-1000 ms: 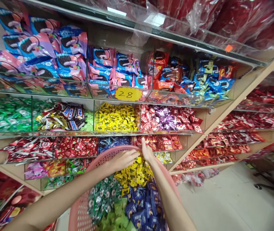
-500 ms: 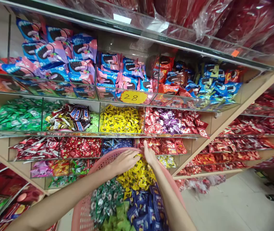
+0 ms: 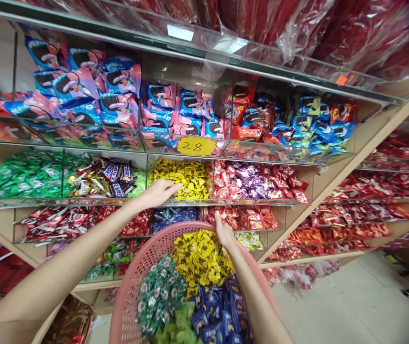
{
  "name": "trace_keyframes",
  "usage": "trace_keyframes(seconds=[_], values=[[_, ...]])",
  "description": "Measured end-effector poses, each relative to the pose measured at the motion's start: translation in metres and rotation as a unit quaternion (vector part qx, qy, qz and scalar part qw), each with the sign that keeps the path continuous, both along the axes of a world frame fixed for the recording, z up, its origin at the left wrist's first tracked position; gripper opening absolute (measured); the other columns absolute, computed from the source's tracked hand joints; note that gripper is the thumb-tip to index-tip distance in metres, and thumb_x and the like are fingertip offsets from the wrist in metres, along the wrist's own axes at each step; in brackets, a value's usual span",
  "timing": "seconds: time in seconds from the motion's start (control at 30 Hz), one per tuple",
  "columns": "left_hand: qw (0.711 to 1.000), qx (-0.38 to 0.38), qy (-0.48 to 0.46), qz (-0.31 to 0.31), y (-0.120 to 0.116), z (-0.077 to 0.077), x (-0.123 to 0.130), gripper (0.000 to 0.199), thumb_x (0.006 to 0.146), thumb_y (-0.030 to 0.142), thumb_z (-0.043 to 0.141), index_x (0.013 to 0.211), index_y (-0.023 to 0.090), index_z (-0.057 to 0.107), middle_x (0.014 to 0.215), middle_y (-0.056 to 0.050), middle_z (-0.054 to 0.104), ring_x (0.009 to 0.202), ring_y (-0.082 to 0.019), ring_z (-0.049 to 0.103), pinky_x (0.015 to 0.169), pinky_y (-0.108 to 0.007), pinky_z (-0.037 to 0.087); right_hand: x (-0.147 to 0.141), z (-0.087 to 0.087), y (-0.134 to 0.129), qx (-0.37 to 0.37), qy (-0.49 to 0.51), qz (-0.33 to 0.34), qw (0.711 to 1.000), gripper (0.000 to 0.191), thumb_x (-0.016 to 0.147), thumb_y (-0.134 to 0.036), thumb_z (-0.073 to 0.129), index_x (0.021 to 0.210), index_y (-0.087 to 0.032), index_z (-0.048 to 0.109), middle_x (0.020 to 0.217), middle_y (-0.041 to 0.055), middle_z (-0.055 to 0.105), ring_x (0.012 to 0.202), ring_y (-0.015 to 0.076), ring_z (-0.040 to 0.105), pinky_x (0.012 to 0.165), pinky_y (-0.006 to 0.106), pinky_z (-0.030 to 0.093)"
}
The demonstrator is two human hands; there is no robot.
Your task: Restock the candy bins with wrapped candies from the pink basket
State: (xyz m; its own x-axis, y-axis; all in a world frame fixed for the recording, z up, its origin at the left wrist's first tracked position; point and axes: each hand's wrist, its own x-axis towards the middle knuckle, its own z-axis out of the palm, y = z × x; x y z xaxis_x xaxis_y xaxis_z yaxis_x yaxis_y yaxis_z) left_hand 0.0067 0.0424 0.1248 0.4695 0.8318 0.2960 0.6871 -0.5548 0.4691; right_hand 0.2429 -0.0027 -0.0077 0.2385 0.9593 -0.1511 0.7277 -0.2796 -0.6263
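My left hand (image 3: 161, 192) reaches to the front edge of the shelf bin of yellow-wrapped candies (image 3: 193, 177); its fingers are apart and nothing shows in them. With my right hand (image 3: 224, 232) I grip the far rim of a pink perforated basket (image 3: 127, 286), thumb pointing up. Inside the basket lie yellow candies (image 3: 204, 258), dark green ones (image 3: 159, 294), light green ones (image 3: 179, 327) and blue-purple packets (image 3: 213, 310).
Glass-fronted shelves hold blue and pink cookie packs (image 3: 75, 86), green candies (image 3: 28, 174), chocolate bars (image 3: 116, 172) and red candies (image 3: 60, 222). A yellow price tag (image 3: 196, 145) marks the upper shelf. A slanted wooden panel (image 3: 372, 134) stands at right.
My left hand has moved up and left from above the basket's yellow candies to the shelf bin. My right hand stays on the rim.
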Motion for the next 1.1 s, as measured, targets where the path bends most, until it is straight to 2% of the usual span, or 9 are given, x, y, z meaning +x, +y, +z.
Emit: trace_keyframes(seconds=[0.17,0.53,0.77,0.97,1.1], values=[[0.996,-0.077,0.028,0.044,0.001,-0.001,0.004,0.064,0.081,0.059,0.016,0.066,0.016,0.062,0.064,-0.001,0.061,0.063,-0.016,0.054,0.062,-0.024,0.037,0.000,-0.001,0.001,-0.002,0.000,0.006,1.000,0.096,0.071,-0.069,-0.008,0.087,-0.008,0.065,0.098,0.0209,0.060,0.098,0.0289,0.052,0.083,0.035,0.034],[0.993,-0.079,0.043,0.080,0.010,-0.013,0.008,0.063,0.076,0.065,0.023,0.054,0.017,0.057,0.055,-0.005,0.059,0.057,-0.019,0.055,0.058,-0.026,0.037,0.001,-0.004,0.002,-0.001,-0.008,0.003,1.000,0.094,0.072,-0.067,-0.009,0.081,-0.010,0.066,0.094,0.0198,0.061,0.092,0.0275,0.054,0.079,0.033,0.036],[0.996,-0.041,0.013,0.084,0.014,-0.002,0.006,0.064,0.077,0.063,0.022,0.061,0.014,0.061,0.062,-0.007,0.063,0.068,-0.021,0.058,0.066,-0.026,0.037,0.003,-0.004,0.002,0.005,-0.007,0.006,1.000,0.094,0.072,-0.067,-0.007,0.081,-0.008,0.065,0.092,0.0204,0.062,0.093,0.0290,0.054,0.080,0.034,0.035],[0.995,-0.001,0.004,0.099,0.014,0.004,0.009,0.067,0.079,0.062,0.020,0.068,0.013,0.064,0.065,-0.006,0.063,0.068,-0.020,0.058,0.067,-0.027,0.039,0.003,-0.004,0.003,0.000,-0.009,0.011,1.000,0.092,0.073,-0.066,-0.007,0.084,-0.009,0.065,0.094,0.0198,0.061,0.095,0.0292,0.053,0.080,0.035,0.035],[0.988,0.050,-0.125,0.082,-0.003,0.010,0.013,0.062,0.083,0.055,0.022,0.075,0.010,0.064,0.078,-0.007,0.064,0.071,-0.016,0.058,0.069,-0.025,0.040,0.004,-0.005,0.004,0.000,-0.009,0.013,1.000,0.090,0.074,-0.066,-0.006,0.080,-0.010,0.065,0.093,0.0190,0.062,0.094,0.0281,0.054,0.079,0.033,0.035]])
